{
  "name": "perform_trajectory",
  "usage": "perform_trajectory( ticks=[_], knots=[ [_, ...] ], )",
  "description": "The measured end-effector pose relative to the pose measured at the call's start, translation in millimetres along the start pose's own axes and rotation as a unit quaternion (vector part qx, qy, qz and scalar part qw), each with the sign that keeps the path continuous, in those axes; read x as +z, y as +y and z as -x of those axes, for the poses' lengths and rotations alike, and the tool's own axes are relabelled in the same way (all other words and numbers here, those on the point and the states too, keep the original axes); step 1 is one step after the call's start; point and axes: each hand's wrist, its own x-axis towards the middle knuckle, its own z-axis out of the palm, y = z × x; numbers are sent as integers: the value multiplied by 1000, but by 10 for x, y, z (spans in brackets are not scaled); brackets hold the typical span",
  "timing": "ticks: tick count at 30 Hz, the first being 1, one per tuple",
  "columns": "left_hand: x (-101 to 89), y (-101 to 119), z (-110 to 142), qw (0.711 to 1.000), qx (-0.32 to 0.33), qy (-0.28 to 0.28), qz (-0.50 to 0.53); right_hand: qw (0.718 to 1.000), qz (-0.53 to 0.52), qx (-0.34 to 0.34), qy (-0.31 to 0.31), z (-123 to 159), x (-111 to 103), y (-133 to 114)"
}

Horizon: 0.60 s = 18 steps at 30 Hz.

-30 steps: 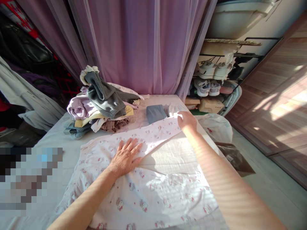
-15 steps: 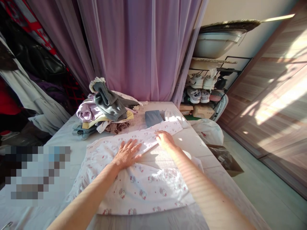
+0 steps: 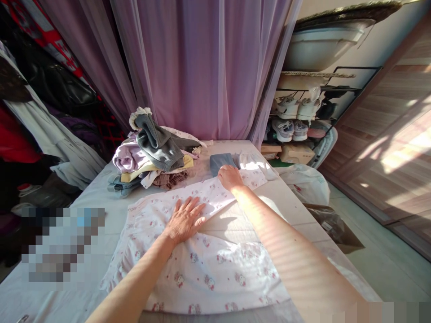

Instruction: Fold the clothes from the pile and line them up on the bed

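Our white garment with a pink cartoon print [image 3: 208, 278] lies spread on a pale surface [image 3: 89, 215]. Our left hand [image 3: 185, 220] presses open and flat on it; our right hand [image 3: 230, 177] curls on its folded far edge, pinching or not, we cannot tell.

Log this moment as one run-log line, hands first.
left hand: flat on printed white garment | right hand: on its far edge | nearby: folded grey-blue cloth, clothes pile

1. A sheer mauve curtain [image 3: 188, 67] hangs as the backdrop.
2. A heap of clothes [image 3: 151, 154] lies in front of the curtain, toward its left.
3. A folded blue-grey cloth [image 3: 222, 163] lies in front of the curtain.
4. Sneakers [image 3: 286, 121] stand on a wire rack [image 3: 350, 79] right of the curtain.
5. A white basin [image 3: 323, 49] sits right of the curtain, higher up.
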Motion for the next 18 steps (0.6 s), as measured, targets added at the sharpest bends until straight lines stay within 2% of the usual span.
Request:
perform_trajectory(
  ticks=[5,9,11,14,15,18],
  knots=[
    [-8,24,10,1000,-4,2,-1,999,-9,30,19,54,105,-25],
    [-54,47,0,1000,-18,-22,14,994,-60,36,86,293,123,-143],
    [-69,48,-11,999,-24,-30,20,994,-85,0,73,474,145,-202],
    [-76,45,-23,999,-22,-23,20,995,-90,-47,14,748,194,-216],
    [-78,45,-25,999,-20,-21,18,996,-84,-40,5,825,202,-192],
    [-93,57,-26,999,-18,-24,12,997,-60,37,15,1001,160,-66]
  ],
)
